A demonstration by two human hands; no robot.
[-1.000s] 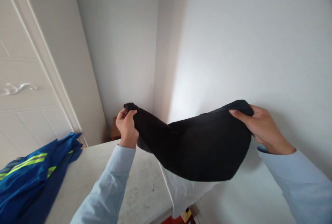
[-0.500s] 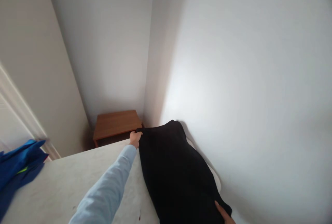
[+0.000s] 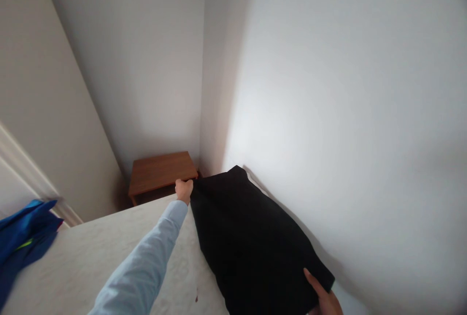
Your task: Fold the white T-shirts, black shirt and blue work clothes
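A large piece of black cloth, its exact kind unclear, lies stretched along the wall side of a pale mattress-like surface. At its far left corner, my left hand grips the edge in a closed fist, arm reaching forward in a light blue sleeve. My right hand holds the near right edge, thumb on top and the other fingers mostly hidden underneath. The lower end of the cloth runs out of the picture.
A low brown wooden table stands in the corner beyond the far edge. Blue cloth with a yellow-green strip lies at the left. A white wall rises close along the right side.
My left hand has shifted slightly left with its corner, and my right hand has moved slightly up and right. The cloth is pulled wider and covers more of the pale edge by the wall.
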